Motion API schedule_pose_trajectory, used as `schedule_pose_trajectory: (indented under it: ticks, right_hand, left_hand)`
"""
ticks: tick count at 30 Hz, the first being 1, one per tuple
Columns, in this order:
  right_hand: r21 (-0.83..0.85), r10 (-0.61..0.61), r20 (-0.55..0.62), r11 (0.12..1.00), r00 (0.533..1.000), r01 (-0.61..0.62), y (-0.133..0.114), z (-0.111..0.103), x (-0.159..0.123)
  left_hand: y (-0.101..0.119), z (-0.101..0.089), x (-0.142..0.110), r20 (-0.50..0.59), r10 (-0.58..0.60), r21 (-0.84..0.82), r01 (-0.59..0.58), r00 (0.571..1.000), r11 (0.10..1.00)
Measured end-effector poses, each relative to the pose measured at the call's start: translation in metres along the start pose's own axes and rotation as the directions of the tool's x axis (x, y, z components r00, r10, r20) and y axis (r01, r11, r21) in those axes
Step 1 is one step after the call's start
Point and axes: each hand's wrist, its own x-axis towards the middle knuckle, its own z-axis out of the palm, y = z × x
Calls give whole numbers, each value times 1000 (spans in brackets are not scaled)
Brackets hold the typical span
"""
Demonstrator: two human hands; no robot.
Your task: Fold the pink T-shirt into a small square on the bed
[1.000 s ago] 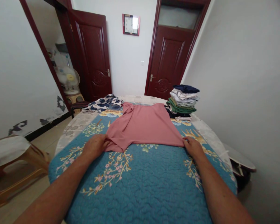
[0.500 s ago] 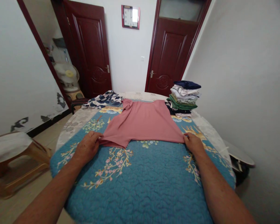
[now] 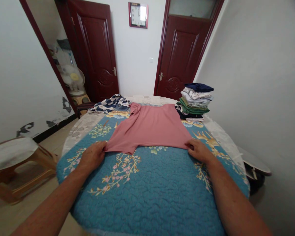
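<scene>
The person's left hand (image 3: 92, 157) pinches the near left corner of a pink shirt (image 3: 154, 126), fingers closed on the fabric; the right hand (image 3: 199, 150) likewise grips its near right corner. The shirt lies spread between the hands on a blue floral quilted cover (image 3: 157, 190) over the round counter (image 3: 75, 132). Beyond it sit a crumpled checked garment (image 3: 110, 104), left, and a folded clothes stack (image 3: 195, 102), right.

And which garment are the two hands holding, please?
The pink garment, spread out and gripped by the left hand and right hand; neither hand touches the crumpled checked garment or the folded stack.
</scene>
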Motion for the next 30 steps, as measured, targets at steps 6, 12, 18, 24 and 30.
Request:
schedule_pose_trajectory:
  ticks: [6, 12, 18, 24, 30]
  right_hand:
    - [-38, 27, 32, 999, 999, -26, 5, 1, 1]
    - [-109, 76, 1, 991, 997, -75, 2, 3, 6]
    - [-197, 168, -27, 966, 985, -170, -10, -5, 6]
    - [-233, 278, -31, 932, 960, -277, -13, -9, 6]
    - [-242, 281, -44, 928, 959, -283, -20, -12, 6]
  left_hand:
    - [-7, -2, -9, 21, -38, 97, 36, 999, 995]
    - [-7, -2, -13, -148, 343, 21, -344, 927, 939]
    - [0, 22, 13, -135, 429, 58, -425, 893, 903]
    - [-16, 35, 41, -65, 459, 33, -458, 886, 888]
    - [-8, 28, 48, 4, 202, -81, -201, 979, 976]
